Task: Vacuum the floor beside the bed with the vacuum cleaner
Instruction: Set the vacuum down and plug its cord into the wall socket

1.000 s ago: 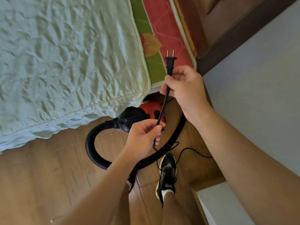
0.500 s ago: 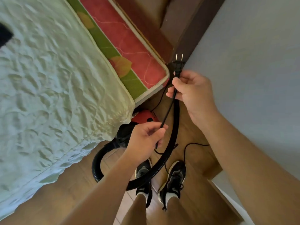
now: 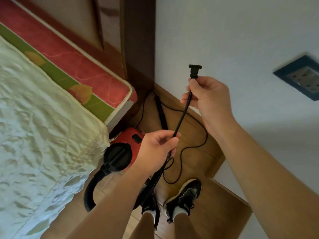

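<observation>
While the vacuum cleaner (image 3: 127, 147) sits on the floor (image 3: 198, 135) at the bed (image 3: 43, 118) corner, the right hand (image 3: 207, 99) clamps its fingers (image 3: 186, 100) on the cord (image 3: 183, 114) just below the plug (image 3: 195, 70) and the left hand (image 3: 155, 150) pinches it lower, likely to reach the wall socket (image 3: 303, 76).

The plug (image 3: 195, 70) stands just above the right hand's (image 3: 208, 102) fingers (image 3: 187, 100). The cord (image 3: 183, 114) runs from them down to the left hand's (image 3: 155, 150) fingers (image 3: 174, 141). The socket (image 3: 303, 76) is on the wall (image 3: 233, 40), well right of the right fingers. The vacuum (image 3: 124, 150) sits on the floor (image 3: 195, 157) just left of the left fingers, beside the bed (image 3: 43, 135) further left.
</observation>
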Tool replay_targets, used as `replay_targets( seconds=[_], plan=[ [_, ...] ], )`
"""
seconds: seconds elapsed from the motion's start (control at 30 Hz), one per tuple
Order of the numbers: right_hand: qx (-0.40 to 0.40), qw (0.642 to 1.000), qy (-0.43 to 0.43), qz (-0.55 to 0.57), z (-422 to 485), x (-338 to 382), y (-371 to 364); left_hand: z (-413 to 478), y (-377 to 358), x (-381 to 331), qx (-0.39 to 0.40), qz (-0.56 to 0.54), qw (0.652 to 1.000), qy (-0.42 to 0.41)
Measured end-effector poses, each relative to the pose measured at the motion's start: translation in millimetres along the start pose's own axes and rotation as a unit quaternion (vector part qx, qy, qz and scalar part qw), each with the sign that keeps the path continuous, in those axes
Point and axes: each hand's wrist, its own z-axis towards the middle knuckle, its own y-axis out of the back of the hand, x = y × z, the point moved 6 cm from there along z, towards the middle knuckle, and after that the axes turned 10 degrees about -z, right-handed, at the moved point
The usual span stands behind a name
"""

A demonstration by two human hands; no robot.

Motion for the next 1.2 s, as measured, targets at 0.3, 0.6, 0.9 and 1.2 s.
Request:
replay_targets(
  seconds=[0.3,0.6,0.9,1.2],
  plan=[
    [-0.058,0.997,-0.022,0.045,-8.7,-21.4,75.4,2.8,-59.8,16.1,0.048,0.017,0.999,0.016],
    [-0.102,0.992,-0.041,0.068,-18.1,-43.9,137.1,3.6,-112.4,37.7,0.097,0.047,0.993,0.037],
    [-0.135,0.986,-0.048,0.09,-21.0,-51.3,175.4,8.1,-148.1,43.9,0.138,0.037,0.988,0.051],
    [-0.168,0.979,-0.049,0.106,-21.1,-54.9,202.6,11.2,-174.1,44.2,0.177,0.008,0.982,0.061]
  ],
)
